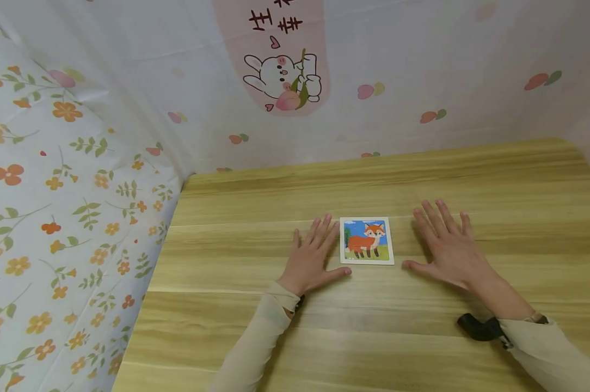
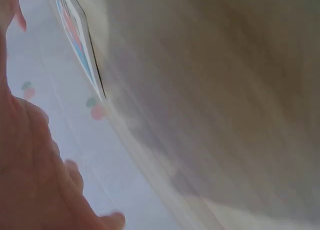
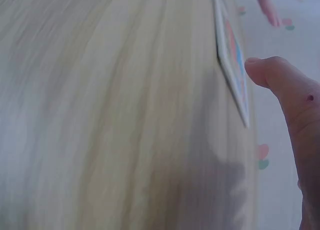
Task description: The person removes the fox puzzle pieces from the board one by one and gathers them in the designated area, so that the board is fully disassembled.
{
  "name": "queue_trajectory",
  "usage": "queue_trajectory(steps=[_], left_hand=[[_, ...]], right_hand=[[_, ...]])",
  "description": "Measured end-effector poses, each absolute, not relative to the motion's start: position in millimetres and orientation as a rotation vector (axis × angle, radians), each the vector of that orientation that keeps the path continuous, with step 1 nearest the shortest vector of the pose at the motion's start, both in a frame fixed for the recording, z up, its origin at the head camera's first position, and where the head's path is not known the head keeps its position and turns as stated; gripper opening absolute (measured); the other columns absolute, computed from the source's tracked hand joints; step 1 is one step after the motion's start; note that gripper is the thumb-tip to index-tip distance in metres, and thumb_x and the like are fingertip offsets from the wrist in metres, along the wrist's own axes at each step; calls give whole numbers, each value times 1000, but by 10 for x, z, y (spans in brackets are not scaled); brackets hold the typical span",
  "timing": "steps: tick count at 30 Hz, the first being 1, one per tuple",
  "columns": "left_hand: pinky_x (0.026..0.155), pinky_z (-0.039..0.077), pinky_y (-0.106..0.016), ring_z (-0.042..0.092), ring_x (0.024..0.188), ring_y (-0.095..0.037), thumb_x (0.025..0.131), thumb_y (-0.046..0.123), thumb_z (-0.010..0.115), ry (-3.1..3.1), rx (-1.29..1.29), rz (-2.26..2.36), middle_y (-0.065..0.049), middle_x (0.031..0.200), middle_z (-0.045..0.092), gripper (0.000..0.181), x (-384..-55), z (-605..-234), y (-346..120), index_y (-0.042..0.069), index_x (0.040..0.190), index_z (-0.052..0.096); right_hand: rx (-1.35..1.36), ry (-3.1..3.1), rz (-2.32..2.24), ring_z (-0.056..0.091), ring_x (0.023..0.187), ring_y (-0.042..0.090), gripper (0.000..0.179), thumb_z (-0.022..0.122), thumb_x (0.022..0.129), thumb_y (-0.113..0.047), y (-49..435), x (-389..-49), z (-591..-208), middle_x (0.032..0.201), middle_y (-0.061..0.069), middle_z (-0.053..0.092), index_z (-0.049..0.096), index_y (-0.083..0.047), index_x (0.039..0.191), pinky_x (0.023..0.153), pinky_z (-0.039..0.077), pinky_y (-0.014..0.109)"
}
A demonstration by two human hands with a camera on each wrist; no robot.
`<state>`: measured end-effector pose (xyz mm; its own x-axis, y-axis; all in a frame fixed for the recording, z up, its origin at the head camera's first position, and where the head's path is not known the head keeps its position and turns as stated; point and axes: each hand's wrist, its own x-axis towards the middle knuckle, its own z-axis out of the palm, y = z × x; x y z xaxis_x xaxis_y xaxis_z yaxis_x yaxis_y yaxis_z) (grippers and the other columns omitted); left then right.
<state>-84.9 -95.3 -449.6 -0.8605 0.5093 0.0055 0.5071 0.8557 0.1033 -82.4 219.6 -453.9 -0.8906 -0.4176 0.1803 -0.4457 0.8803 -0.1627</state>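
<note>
A square picture puzzle with a white border lies flat on the wooden table; it shows an orange fox on grass under a blue sky. Just left of it is my left hand, fingers straight and thumb spread toward the puzzle's lower left corner. My right hand is to the right with fingers spread, a short gap away from the puzzle's right edge. Neither hand holds anything. In the left wrist view the puzzle appears edge-on, and in the right wrist view it lies beyond the thumb.
Behind the table hangs a pale curtain with a rabbit print and small fruit shapes. A white cloth with orange flowers covers the left side. A black strap piece sticks out from the right wrist.
</note>
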Motion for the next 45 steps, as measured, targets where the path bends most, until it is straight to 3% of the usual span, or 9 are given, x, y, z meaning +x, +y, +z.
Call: queue_trajectory(steps=[7,24,32,40,45], left_hand=[[108,19,-51,7,141,-21,79,69,51,2934,943,209,-1,155,8,94,-776,-4469,-851,19,150,16],[105,24,-51,8,140,-21,85,63,47,2841,917,121,0,155,7,84,-789,-4544,-730,22,150,13],[103,27,-53,17,138,-16,94,47,47,2868,898,166,3,152,23,66,-770,-4551,-679,21,149,22],[100,36,-47,32,133,-16,95,34,52,2923,882,180,2,146,35,53,-775,-4560,-641,18,144,37],[96,40,-43,38,129,-18,93,33,56,2941,932,219,1,142,42,51,-779,-4548,-642,16,140,44]], right_hand=[[699,-2914,354,-5,140,30,107,61,72,-66,2049,-817,-4473,154,16,8,16,-6,149,103,3,65],[822,-2884,478,7,139,32,94,62,76,-61,1715,-894,-4493,151,15,23,31,-7,145,103,14,62],[844,-2850,547,16,137,35,84,66,76,-53,1625,-936,-4495,145,16,34,39,-7,141,101,17,63],[944,-2723,606,36,125,40,67,69,77,-41,1522,-1018,-4490,128,18,52,52,-1,128,98,26,61],[1000,-2702,682,57,96,33,43,70,80,-24,1468,-1085,-4472,104,16,64,62,4,112,84,44,51]])
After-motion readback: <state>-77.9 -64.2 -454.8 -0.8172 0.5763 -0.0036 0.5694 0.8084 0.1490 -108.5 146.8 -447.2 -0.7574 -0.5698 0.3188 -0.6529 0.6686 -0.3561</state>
